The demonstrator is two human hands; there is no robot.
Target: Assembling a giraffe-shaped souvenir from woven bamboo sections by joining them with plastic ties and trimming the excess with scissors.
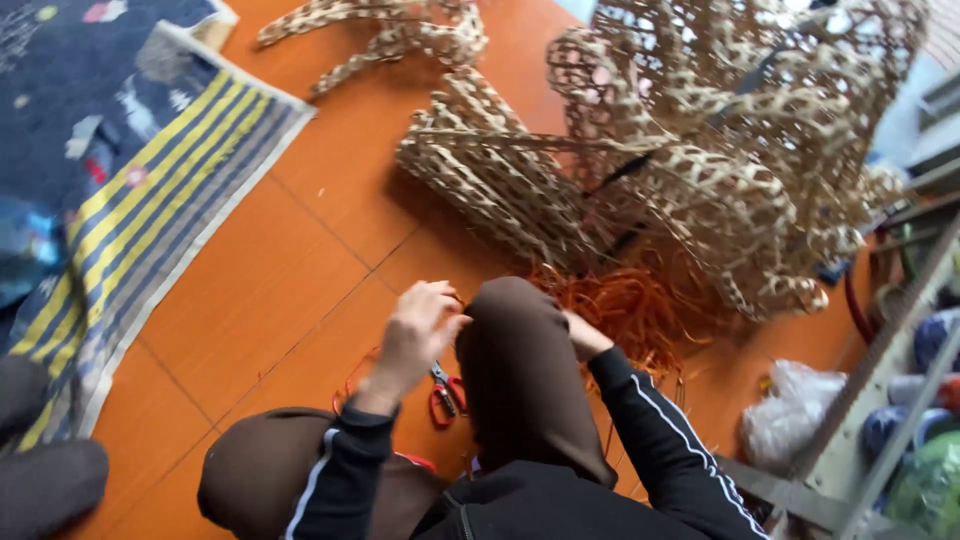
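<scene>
Seen from above, seated on an orange tile floor [260,290], one raised knee [515,350] in brown trousers between the two hands. Left hand [418,335] resting against the near side of the knee, fingers [440,300] curled loosely inward, seemingly pinching something thin; too small to tell for certain. Right hand [580,335] mostly hidden behind the knee, only the wrist and heel of the palm showing; grip cannot be told. Just beyond the right hand, a loose heap of orange strips [630,305] on the floor, apparently the working material. Just below the left fingers, on the floor, red-handled pliers [445,395], untouched. Further out from both hands, well past the strips, several pale openwork woven frames [690,170], stacked and leaning. Far to the left of the left hand, a striped blue and yellow mat [150,190]. To the right of the right hand, a clear plastic bag [790,410] and a metal rack [900,360].

Judged step: drawing or preparing a single orange strip across the knee, both hands close together. Next move likely calls for a firm two-handed hold on the strip, kept taut over the knee, with the pliers within easy reach below the left fingers.
</scene>
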